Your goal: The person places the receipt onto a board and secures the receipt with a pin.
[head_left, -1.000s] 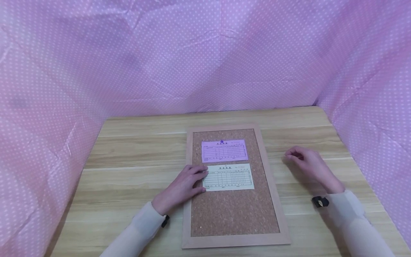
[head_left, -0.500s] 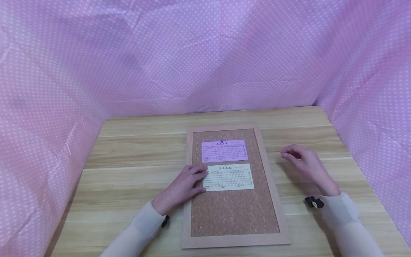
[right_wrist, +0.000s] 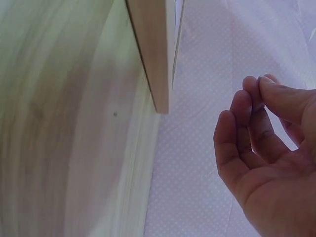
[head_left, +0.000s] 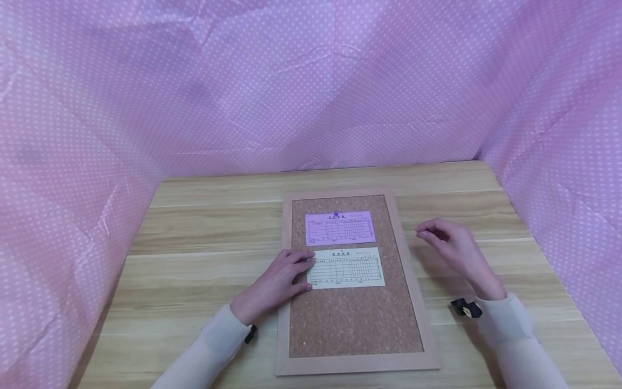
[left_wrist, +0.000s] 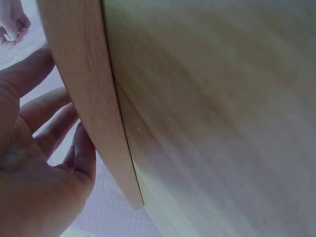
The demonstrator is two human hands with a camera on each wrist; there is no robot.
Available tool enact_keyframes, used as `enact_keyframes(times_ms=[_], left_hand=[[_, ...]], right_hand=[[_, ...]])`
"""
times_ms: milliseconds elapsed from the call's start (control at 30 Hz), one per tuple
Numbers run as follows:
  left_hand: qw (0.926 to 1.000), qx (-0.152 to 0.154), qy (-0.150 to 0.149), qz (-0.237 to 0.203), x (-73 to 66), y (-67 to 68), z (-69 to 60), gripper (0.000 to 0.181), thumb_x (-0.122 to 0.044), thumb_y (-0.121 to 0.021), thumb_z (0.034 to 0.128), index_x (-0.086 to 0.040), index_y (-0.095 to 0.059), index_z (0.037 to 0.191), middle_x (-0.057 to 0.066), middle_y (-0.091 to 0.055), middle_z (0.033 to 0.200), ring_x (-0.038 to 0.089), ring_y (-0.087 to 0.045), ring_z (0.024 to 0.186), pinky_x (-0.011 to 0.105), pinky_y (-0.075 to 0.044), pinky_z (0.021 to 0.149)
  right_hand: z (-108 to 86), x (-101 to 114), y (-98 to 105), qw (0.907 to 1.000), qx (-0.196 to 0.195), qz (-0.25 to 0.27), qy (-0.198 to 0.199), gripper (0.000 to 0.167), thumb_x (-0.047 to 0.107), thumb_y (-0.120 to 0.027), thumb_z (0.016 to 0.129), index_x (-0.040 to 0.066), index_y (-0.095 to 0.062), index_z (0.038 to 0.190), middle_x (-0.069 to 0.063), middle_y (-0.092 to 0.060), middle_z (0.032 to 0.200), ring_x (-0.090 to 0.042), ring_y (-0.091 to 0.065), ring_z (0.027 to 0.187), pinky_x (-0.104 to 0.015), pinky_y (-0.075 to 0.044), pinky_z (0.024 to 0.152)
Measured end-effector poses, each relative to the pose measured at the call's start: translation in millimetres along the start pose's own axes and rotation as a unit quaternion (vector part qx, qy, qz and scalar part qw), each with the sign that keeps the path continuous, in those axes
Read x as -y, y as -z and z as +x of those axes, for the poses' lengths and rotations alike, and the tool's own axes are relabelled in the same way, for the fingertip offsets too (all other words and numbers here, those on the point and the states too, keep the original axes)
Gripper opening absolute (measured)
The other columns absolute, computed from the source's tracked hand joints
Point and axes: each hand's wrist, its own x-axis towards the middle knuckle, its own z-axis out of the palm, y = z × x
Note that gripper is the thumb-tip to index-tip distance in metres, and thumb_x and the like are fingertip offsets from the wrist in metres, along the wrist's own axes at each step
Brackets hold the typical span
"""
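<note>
A framed cork board (head_left: 355,324) lies on the table with two printed slips on it. The upper slip is purple (head_left: 340,229), with a purple push pin (head_left: 336,214) at its top edge. Just below lies a pale green slip (head_left: 346,268). My left hand (head_left: 267,281) reaches over the board's left frame, its fingertips resting on the green slip's left edge. To the right of the board, my right hand (head_left: 454,248) hovers with thumb and fingertips brought together. In the right wrist view no object shows between that hand's fingertips (right_wrist: 252,84).
The wooden table (head_left: 204,227) surrounds the board. Pink dotted cloth (head_left: 311,92) hangs behind it and along both sides. A black wrist strap piece (head_left: 466,308) juts out by the right cuff.
My right hand has moved a little to the left, closer to the board. The left hand, both slips and the board look unmoved.
</note>
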Motion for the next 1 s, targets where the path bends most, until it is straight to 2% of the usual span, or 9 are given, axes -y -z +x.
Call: enact_keyframes(times_ms=[200,467,767,1000], left_hand=[[1.0,0.002,0.006,0.001,0.2,-0.2,0.2,0.058,-0.03,-0.079,0.0932,-0.003,-0.062,0.142,0.008,-0.051,0.154,0.026,-0.047,0.129,0.044,-0.045,0.107],[1.0,-0.001,0.002,0.0,0.3,-0.6,0.5,0.058,-0.029,-0.08,0.093,-0.002,-0.062,0.141,0.008,-0.052,0.153,0.027,-0.047,0.129,0.044,-0.045,0.107],[1.0,-0.001,0.0,-0.002,0.1,-0.3,0.1,0.057,-0.028,-0.08,0.0931,-0.002,-0.062,0.141,0.009,-0.052,0.153,0.028,-0.047,0.13,0.045,-0.044,0.108],[1.0,0.0,0.002,-0.002,-1.1,0.5,-0.4,0.057,-0.028,-0.079,0.0934,-0.001,-0.062,0.141,0.009,-0.052,0.153,0.027,-0.047,0.13,0.045,-0.044,0.109]], right_hand=[[1.0,7,-6,0.9997,-0.001,0.018,0.016,0.014,-0.009,-0.071,0.092,-0.001,-0.074,0.103,-0.013,-0.076,0.099,0.005,-0.064,0.088,-0.008,-0.051,0.078],[3.5,12,-15,0.9993,0.002,0.014,0.036,0.015,-0.011,-0.072,0.089,-0.001,-0.075,0.1,-0.012,-0.076,0.099,0.005,-0.064,0.09,-0.007,-0.051,0.079],[6.6,20,-23,0.9988,0.027,0.01,0.04,0.018,-0.011,-0.07,0.091,0.002,-0.076,0.102,-0.008,-0.077,0.1,-0.018,-0.071,0.093,-0.008,-0.05,0.083],[9.9,28,-31,0.998,0.04,0.012,0.048,0.018,-0.013,-0.071,0.09,0.0,-0.076,0.101,-0.007,-0.077,0.1,-0.013,-0.07,0.094,-0.013,-0.053,0.084]])
